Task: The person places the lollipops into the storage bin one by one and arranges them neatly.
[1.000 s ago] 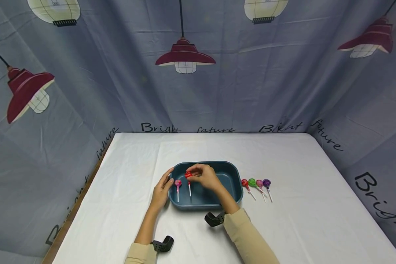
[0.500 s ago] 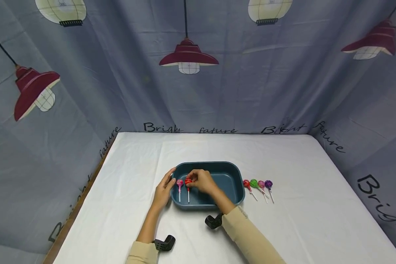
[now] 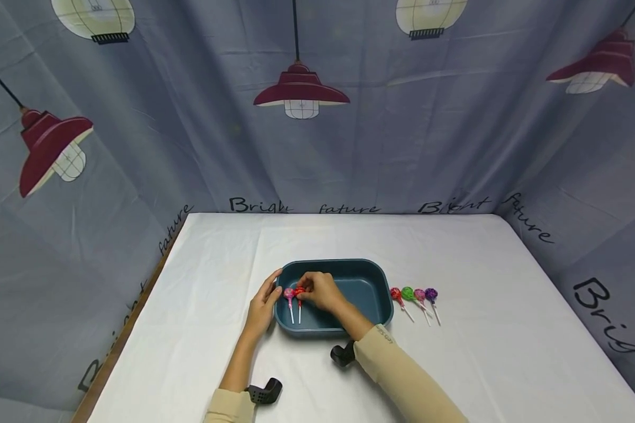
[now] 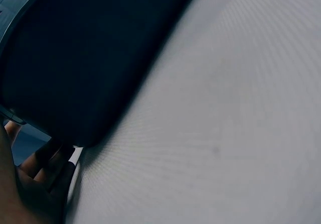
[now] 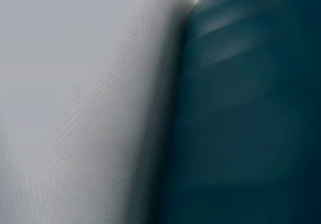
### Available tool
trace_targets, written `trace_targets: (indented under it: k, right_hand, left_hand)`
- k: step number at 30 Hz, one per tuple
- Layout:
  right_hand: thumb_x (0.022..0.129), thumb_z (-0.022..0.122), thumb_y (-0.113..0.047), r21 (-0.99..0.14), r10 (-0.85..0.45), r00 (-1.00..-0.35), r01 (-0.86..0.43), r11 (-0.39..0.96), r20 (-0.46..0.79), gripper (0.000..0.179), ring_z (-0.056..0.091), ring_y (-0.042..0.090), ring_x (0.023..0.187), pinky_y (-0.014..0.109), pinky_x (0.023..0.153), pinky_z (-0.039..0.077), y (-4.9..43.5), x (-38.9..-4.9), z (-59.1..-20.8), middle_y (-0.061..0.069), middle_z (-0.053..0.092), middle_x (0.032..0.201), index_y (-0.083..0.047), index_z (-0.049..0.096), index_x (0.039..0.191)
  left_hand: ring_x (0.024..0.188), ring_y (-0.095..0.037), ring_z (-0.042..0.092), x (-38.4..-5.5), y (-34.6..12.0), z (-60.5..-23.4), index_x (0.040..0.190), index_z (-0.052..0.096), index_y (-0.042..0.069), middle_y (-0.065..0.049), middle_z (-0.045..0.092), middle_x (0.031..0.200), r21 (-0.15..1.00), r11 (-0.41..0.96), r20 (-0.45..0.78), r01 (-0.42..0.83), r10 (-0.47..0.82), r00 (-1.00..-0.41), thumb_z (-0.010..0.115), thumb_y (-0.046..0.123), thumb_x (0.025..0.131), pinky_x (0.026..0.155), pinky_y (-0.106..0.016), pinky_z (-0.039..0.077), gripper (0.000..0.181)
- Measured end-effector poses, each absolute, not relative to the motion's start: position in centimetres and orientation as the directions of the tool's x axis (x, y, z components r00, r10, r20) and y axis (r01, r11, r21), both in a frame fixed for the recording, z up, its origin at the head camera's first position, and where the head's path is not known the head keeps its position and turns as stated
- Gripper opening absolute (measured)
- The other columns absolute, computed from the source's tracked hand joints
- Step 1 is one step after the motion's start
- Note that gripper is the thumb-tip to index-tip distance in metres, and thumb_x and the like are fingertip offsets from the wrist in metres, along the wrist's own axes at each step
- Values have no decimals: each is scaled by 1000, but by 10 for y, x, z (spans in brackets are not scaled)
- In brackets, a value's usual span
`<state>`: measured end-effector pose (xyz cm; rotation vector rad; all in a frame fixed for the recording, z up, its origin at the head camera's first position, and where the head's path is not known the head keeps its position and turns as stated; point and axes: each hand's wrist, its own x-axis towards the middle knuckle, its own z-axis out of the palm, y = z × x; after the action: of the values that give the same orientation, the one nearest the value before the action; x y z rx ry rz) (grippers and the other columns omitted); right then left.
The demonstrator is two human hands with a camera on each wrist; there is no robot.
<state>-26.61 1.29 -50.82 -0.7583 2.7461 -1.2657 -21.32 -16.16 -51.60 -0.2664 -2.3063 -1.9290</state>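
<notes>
Tray (image 3: 367,294) with red lollipop (image 3: 299,302) pinched inside it, near left end, by right hand (image 3: 319,290).
Gripping that lollipop by its head, between thumb and fingers, just beside pink lollipop (image 3: 289,293); too close to tell heads touching from apart, with both sticks toward near-side rim. Resting left hand (image 3: 260,311) against left end of tray, with thumb at rim and fingers extended, spread from thumb. Just past right end of tray, 4 lollipops (image 3: 420,294) on white cloth (image 3: 497,341), with heads in a row of red, green, pink and purple from left to right, some sticks crossing. Beige sleeves (image 3: 410,373) on both arms, 1 black device (image 3: 265,391) at each wrist; behind, blue-grey curtain (image 3: 370,147) printed with lamps (image 3: 299,85) and lettering (image 3: 349,208).
</notes>
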Motion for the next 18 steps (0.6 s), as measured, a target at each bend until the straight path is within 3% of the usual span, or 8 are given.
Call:
trace_targets:
  k: [10, 18]
  right_hand:
    - [76, 76, -11, -716, -443, -885, -400, 572, 140, 18, 61, 11, 71, 22, 65, 51, 12, -268, -509, 4, 66, 81, -3, 67, 90]
    - [76, 76, -11, -706, -453, -877, -422, 568, 159, 18, 58, 10, 68, 20, 62, 49, 12, -267, -510, 4, 65, 78, -3, 66, 89]
  left_hand:
    - [128, -32, 34, -213, -162, -517, 137, 45, 8, -15, 40, 140, 965, 168, 198, 204, 50, -979, 48, 12, 96, 103, -41, 31, 41]
    - [128, -34, 35, -213, -162, -518, 137, 45, 7, -15, 40, 140, 961, 176, 211, 216, 48, -976, 48, 12, 96, 103, -43, 31, 41]
